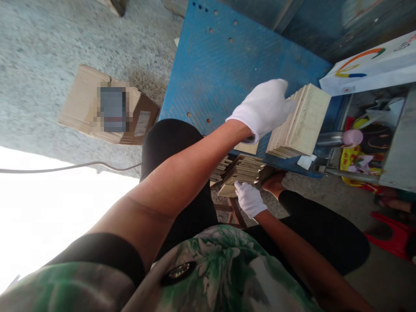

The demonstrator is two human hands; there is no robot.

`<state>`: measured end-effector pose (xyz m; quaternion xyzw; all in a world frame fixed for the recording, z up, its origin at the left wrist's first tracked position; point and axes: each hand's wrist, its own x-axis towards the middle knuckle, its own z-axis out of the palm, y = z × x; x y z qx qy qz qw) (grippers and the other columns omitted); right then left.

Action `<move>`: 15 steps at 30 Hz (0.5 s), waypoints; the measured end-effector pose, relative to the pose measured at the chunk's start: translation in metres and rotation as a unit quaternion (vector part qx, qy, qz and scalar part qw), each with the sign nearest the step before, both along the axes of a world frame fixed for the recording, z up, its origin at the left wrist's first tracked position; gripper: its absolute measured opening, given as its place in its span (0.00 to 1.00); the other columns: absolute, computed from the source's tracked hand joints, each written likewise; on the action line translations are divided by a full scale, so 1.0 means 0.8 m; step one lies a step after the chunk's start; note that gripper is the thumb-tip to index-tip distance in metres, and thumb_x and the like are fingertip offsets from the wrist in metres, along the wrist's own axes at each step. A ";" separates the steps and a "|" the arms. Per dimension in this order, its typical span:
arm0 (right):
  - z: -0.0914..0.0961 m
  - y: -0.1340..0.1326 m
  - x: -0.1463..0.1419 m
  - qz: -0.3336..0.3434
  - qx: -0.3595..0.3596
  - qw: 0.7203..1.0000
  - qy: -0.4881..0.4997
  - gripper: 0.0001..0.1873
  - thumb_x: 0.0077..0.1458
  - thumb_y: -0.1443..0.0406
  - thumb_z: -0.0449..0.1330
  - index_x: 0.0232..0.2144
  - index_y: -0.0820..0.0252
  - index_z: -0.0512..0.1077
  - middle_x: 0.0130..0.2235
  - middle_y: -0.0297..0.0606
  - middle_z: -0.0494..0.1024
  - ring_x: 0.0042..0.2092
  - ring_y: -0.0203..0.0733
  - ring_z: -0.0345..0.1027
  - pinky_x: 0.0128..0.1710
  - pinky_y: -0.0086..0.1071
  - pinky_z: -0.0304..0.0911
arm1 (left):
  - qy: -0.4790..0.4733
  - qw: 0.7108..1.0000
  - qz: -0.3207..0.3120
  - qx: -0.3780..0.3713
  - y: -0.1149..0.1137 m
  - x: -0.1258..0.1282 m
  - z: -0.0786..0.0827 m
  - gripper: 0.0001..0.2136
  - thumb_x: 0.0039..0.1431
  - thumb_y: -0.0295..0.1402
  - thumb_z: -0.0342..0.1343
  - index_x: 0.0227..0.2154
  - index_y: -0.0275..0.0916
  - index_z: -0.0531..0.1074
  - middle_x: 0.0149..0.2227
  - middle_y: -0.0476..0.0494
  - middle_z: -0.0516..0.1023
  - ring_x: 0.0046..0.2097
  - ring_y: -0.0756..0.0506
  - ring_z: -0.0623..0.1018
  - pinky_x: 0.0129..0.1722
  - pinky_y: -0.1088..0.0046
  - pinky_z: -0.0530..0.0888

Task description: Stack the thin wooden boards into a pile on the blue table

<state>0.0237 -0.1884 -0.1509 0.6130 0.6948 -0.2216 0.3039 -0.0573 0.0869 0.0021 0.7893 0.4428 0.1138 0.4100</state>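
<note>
My left hand (264,106), in a white glove, reaches across the blue table to a stack of thin wooden boards (303,121) standing on edge. Its fingers are curled at the near left side of that stack; what they grip, if anything, is hidden. Lower down, my right hand (251,200), gloved as well, is closed with its fingertips at the edge of a wooden board (228,190). This board lies at the front of a second, smaller stack of boards (245,168) between my knees. A pale board (246,147) shows partly below my left wrist.
The blue table (208,69) has several holes. A cardboard box (82,95) with a blurred-out item on it stands at left. At right are a white paper bag (373,65), an open drawer with a pink-topped bottle (352,137), and a red stool (393,236).
</note>
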 end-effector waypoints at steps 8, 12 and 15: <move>-0.024 0.005 -0.032 0.037 0.043 0.998 -0.006 0.20 0.65 0.70 0.40 0.52 0.65 0.67 0.36 0.49 0.68 0.35 0.46 0.65 0.31 0.36 0.57 | 0.080 0.992 -0.098 -0.007 -0.013 0.001 0.013 0.20 0.68 0.37 0.40 0.55 0.31 0.63 0.46 0.37 0.74 0.50 0.46 0.67 0.48 0.70 0.61; -0.024 0.009 -0.045 -0.010 0.019 1.000 -0.020 0.14 0.64 0.65 0.47 0.40 0.68 0.70 0.36 0.52 0.68 0.37 0.50 0.66 0.33 0.38 0.60 | 0.053 0.994 -0.097 -0.009 -0.013 0.002 0.009 0.20 0.66 0.37 0.42 0.53 0.29 0.66 0.46 0.37 0.74 0.50 0.44 0.69 0.49 0.69 0.62; -0.018 0.006 -0.046 0.002 -0.014 1.000 0.014 0.14 0.62 0.62 0.53 0.41 0.69 0.71 0.37 0.52 0.70 0.39 0.53 0.67 0.35 0.39 0.61 | 0.034 0.996 -0.076 -0.002 -0.014 0.003 0.002 0.20 0.64 0.36 0.44 0.52 0.30 0.68 0.46 0.38 0.75 0.51 0.42 0.70 0.50 0.68 0.64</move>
